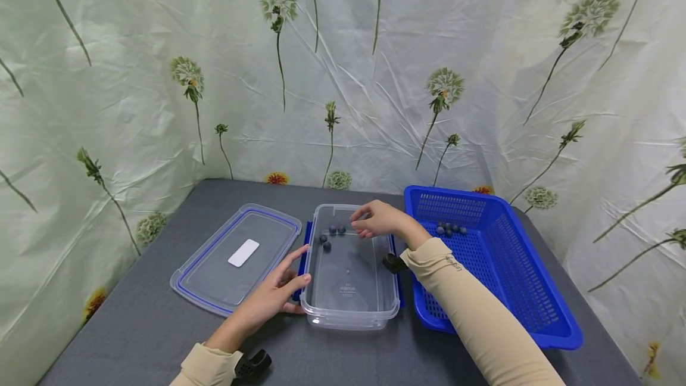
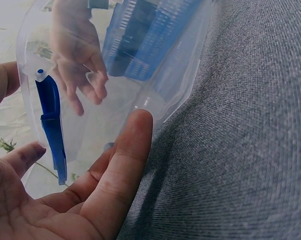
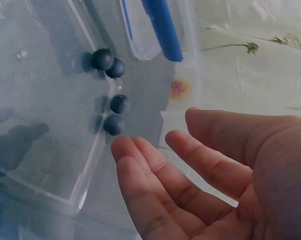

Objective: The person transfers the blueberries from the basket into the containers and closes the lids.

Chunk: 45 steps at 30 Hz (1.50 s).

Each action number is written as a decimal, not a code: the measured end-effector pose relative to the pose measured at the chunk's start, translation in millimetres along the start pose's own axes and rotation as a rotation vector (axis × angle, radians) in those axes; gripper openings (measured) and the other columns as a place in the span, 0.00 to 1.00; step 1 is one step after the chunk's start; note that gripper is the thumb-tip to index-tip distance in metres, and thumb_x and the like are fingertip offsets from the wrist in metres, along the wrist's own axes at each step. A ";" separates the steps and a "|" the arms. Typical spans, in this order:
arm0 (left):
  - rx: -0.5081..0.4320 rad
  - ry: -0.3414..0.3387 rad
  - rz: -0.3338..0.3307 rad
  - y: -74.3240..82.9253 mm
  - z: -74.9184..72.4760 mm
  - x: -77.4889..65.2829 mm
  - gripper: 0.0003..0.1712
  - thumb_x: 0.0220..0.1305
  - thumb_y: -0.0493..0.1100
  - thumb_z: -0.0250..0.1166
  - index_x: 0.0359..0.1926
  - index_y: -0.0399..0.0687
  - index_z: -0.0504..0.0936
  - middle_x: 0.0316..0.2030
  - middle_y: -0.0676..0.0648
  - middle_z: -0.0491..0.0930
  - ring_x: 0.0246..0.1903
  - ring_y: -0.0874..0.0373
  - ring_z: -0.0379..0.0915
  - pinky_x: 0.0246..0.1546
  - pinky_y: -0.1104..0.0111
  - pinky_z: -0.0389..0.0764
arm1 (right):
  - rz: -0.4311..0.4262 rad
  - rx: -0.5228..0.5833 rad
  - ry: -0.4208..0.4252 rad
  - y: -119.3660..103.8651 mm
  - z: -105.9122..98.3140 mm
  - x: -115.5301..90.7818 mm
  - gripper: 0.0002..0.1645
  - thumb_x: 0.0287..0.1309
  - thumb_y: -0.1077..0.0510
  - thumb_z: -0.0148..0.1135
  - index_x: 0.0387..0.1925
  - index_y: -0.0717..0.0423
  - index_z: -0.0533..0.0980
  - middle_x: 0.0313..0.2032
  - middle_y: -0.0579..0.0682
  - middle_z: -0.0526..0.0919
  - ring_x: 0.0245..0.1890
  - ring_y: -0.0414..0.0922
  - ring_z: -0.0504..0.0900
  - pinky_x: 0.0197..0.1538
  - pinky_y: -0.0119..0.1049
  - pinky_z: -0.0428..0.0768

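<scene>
A clear plastic container (image 1: 354, 279) with blue side latches stands lidless in the middle of the table. Several blueberries (image 1: 327, 246) lie inside, gathered toward its far left corner; the right wrist view shows these blueberries (image 3: 114, 124) close up. My left hand (image 1: 273, 296) rests against the container's left side, fingers spread and mostly straight, beside a blue latch (image 2: 51, 120). Over the container's far right part hovers my right hand (image 1: 377, 219), its fingers loosely bent and apart from the thumb. Nothing shows between the right fingers (image 3: 145, 195) in the right wrist view.
Right of the container stands a blue perforated basket (image 1: 536, 308) with several more blueberries (image 1: 449, 229) near its far left part. The blue-edged clear lid (image 1: 214, 273), bearing a white label (image 1: 243, 252), lies flat on the left. A floral curtain (image 1: 375, 76) hangs behind the grey table.
</scene>
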<state>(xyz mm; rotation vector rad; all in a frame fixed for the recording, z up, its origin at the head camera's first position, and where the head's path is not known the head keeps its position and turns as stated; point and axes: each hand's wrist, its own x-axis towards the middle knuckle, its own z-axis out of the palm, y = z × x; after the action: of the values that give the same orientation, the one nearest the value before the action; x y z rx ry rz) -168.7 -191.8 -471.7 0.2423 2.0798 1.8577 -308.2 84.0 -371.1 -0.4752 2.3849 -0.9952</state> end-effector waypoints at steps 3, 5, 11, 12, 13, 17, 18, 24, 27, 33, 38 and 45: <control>-0.001 0.003 -0.003 -0.2 -0.3 -0.2 0.42 0.82 0.51 0.61 0.86 0.68 0.50 0.60 0.28 0.72 0.49 0.48 0.83 0.45 0.54 0.93 | -0.016 0.033 0.004 2.3 -7.4 -4.6 0.25 0.81 0.56 0.58 0.70 0.66 0.75 0.58 0.67 0.86 0.54 0.54 0.90 0.63 0.50 0.87; -0.001 0.004 -0.004 -0.5 -0.4 -0.1 0.42 0.82 0.51 0.61 0.86 0.68 0.50 0.60 0.28 0.72 0.49 0.48 0.83 0.44 0.55 0.93 | -0.024 0.043 0.010 3.9 -12.3 -7.2 0.25 0.81 0.56 0.57 0.69 0.66 0.76 0.57 0.68 0.86 0.54 0.55 0.90 0.64 0.51 0.86; 0.001 -0.003 -0.001 0.0 -0.7 -0.2 0.42 0.82 0.52 0.61 0.86 0.68 0.50 0.60 0.28 0.72 0.49 0.47 0.83 0.44 0.55 0.93 | -0.046 0.047 0.040 11.9 -28.4 -15.5 0.23 0.81 0.56 0.57 0.68 0.66 0.77 0.57 0.69 0.86 0.54 0.55 0.90 0.63 0.51 0.87; 0.000 -0.004 0.002 0.0 -0.9 -0.3 0.42 0.82 0.51 0.61 0.86 0.68 0.50 0.60 0.28 0.72 0.49 0.47 0.83 0.45 0.55 0.93 | -0.047 0.050 0.045 13.9 -31.2 -16.4 0.23 0.81 0.56 0.57 0.68 0.66 0.77 0.57 0.69 0.86 0.53 0.54 0.90 0.62 0.49 0.88; -0.001 -0.006 0.004 0.0 -1.0 -0.3 0.42 0.82 0.51 0.61 0.86 0.68 0.50 0.61 0.28 0.72 0.49 0.47 0.83 0.45 0.54 0.93 | -0.048 0.052 0.049 15.8 -34.1 -17.8 0.24 0.81 0.56 0.57 0.68 0.66 0.77 0.57 0.69 0.87 0.52 0.53 0.91 0.61 0.49 0.88; -0.014 -0.008 0.006 -1.0 -0.9 -0.6 0.42 0.82 0.51 0.61 0.87 0.67 0.49 0.59 0.28 0.72 0.49 0.48 0.82 0.45 0.53 0.93 | -0.040 0.073 0.058 21.6 -43.9 -25.6 0.25 0.82 0.56 0.57 0.70 0.67 0.75 0.58 0.70 0.86 0.52 0.51 0.90 0.63 0.51 0.87; -0.017 -0.009 0.005 -1.3 -0.8 -0.7 0.43 0.82 0.51 0.61 0.87 0.67 0.49 0.59 0.28 0.72 0.49 0.48 0.82 0.45 0.53 0.93 | -0.033 0.083 0.060 22.9 -46.2 -27.9 0.25 0.81 0.56 0.57 0.70 0.67 0.75 0.59 0.70 0.86 0.52 0.51 0.90 0.64 0.52 0.86; -0.018 -0.010 -0.008 -2.0 0.9 -0.1 0.43 0.82 0.52 0.61 0.87 0.67 0.49 0.59 0.30 0.73 0.49 0.48 0.82 0.45 0.53 0.93 | -0.016 0.106 0.082 30.8 -62.1 -41.8 0.26 0.82 0.56 0.57 0.70 0.68 0.74 0.57 0.69 0.87 0.53 0.53 0.90 0.60 0.44 0.88; -0.014 -0.008 -0.008 -1.8 1.2 0.9 0.43 0.82 0.52 0.61 0.86 0.68 0.49 0.59 0.30 0.73 0.49 0.48 0.82 0.45 0.53 0.93 | -0.018 0.112 0.097 34.9 -68.9 -48.5 0.26 0.82 0.57 0.57 0.70 0.70 0.73 0.53 0.65 0.89 0.51 0.50 0.90 0.57 0.40 0.89; -0.011 -0.014 0.003 -1.0 0.4 0.8 0.43 0.82 0.51 0.61 0.87 0.67 0.49 0.59 0.29 0.73 0.49 0.48 0.82 0.45 0.52 0.93 | -0.013 0.139 0.115 44.3 -77.4 -58.5 0.27 0.82 0.58 0.56 0.72 0.71 0.71 0.55 0.66 0.88 0.49 0.44 0.90 0.51 0.31 0.89; -0.016 -0.018 0.008 -0.1 -1.4 -0.4 0.43 0.82 0.51 0.61 0.87 0.67 0.49 0.62 0.27 0.71 0.50 0.47 0.82 0.46 0.53 0.93 | -0.013 0.166 0.125 51.3 -82.6 -65.5 0.28 0.82 0.57 0.55 0.73 0.72 0.69 0.63 0.72 0.81 0.56 0.53 0.89 0.57 0.35 0.89; -0.026 -0.028 0.025 -0.7 -2.6 -0.3 0.42 0.83 0.50 0.60 0.87 0.67 0.49 0.61 0.26 0.71 0.51 0.47 0.82 0.47 0.52 0.92 | 0.036 0.125 0.151 64.5 -89.6 -76.0 0.30 0.84 0.54 0.54 0.74 0.71 0.68 0.65 0.72 0.81 0.61 0.56 0.87 0.62 0.41 0.88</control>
<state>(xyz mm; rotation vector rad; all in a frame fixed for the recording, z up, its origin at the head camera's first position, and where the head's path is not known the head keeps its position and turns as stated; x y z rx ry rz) -169.2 -194.4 -472.1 0.2867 2.0416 1.8840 -305.9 214.3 -340.1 -0.3203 2.4346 -1.1928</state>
